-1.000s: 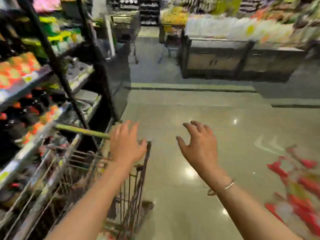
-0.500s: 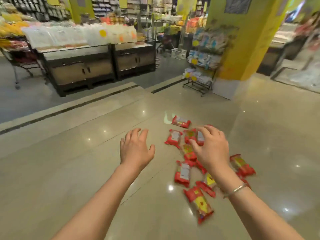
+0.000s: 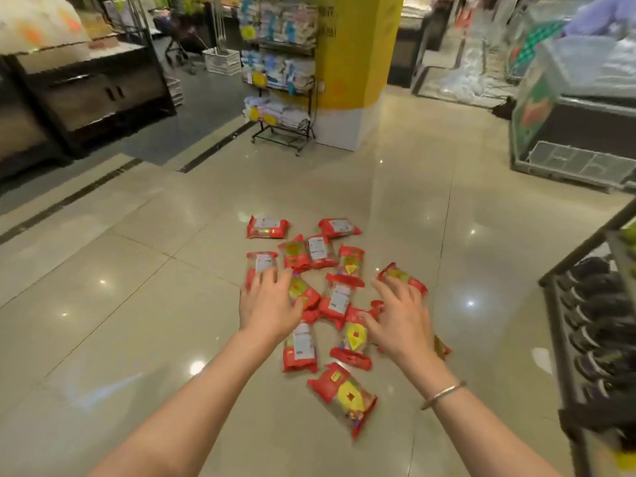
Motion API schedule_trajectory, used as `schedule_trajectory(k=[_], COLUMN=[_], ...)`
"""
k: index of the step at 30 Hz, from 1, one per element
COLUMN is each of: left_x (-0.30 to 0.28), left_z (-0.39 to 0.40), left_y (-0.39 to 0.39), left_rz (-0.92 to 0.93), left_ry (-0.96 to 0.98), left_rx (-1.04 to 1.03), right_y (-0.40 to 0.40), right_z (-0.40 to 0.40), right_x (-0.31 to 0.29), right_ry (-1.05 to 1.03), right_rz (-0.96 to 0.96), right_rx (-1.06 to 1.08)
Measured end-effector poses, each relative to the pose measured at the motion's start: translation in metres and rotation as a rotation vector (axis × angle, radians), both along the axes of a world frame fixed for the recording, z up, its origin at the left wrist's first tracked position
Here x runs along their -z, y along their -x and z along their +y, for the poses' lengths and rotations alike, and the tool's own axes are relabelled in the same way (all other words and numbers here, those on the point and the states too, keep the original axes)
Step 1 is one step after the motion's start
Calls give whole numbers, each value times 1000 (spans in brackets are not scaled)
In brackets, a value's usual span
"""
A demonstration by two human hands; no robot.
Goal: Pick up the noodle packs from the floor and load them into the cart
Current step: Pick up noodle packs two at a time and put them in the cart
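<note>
Both hands, left hand (image 3: 268, 304) and right hand (image 3: 399, 318), reach out with fingers spread, grasping nothing, above red noodle packs (image 3: 339, 297) scattered on the tiled floor (image 3: 137, 304); wire rack (image 3: 280, 80) holds pale packets.

Glossy plastic noodle packs (image 3: 339, 297) lie on a polished, reflective tile floor (image 3: 137, 304); the bracelet (image 3: 442, 394) looks metallic.
</note>
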State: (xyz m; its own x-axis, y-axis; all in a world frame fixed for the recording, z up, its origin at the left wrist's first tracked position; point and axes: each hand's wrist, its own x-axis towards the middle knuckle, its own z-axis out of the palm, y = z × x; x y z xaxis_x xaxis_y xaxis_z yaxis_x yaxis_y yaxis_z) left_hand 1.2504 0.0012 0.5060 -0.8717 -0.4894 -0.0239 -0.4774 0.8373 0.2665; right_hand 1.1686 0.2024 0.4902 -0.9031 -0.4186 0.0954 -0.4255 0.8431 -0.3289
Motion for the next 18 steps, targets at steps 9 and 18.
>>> schedule_trajectory(k=[9, 18], left_x=[77, 249], left_z=[-43, -83], left_y=[124, 207], left_rz=[-114, -245], left_ry=[-41, -132], left_rx=[26, 13], right_y=[104, 191], right_z=[-47, -84], right_x=[77, 236], right_ry=[-144, -315], right_rz=[-161, -410], right_rx=[-37, -88])
